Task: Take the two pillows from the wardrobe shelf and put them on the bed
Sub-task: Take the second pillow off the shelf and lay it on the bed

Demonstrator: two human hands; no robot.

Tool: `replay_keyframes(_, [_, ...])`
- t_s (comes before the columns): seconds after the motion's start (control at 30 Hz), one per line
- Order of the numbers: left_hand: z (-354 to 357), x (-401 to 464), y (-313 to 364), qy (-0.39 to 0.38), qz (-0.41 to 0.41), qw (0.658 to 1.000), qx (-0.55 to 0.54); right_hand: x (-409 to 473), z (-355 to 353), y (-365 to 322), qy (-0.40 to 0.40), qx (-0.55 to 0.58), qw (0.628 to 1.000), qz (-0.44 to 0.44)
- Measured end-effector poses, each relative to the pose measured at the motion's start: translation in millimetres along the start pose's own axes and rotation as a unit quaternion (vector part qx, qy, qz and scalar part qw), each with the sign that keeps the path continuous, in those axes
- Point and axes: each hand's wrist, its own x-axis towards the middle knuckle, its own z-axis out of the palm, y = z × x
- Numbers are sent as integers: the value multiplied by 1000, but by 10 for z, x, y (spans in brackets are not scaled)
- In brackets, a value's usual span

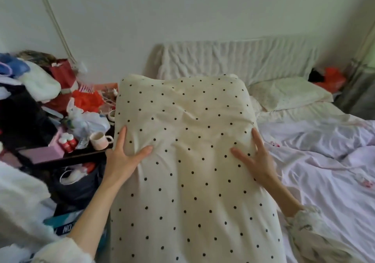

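While a pale pillow (pixel 288 93) already lies at the head of the bed (pixel 324 161), the dotted pillow (pixel 186 161) is held lengthwise over the bed's near left edge, so the second placement looks nearly done, not finished. The left hand (pixel 123 157) and right hand (pixel 255 157) press its sides, fingers spread wide. It is a plump, soft, cream oblong, creased, with black dots. The sheet is thin, pale and rumpled.
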Motion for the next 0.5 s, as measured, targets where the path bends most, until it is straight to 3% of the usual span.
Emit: replay_keyframes(0.5, [284, 3156, 110, 40, 14, 998, 44, 2996, 1297, -403, -17, 14, 1000, 3])
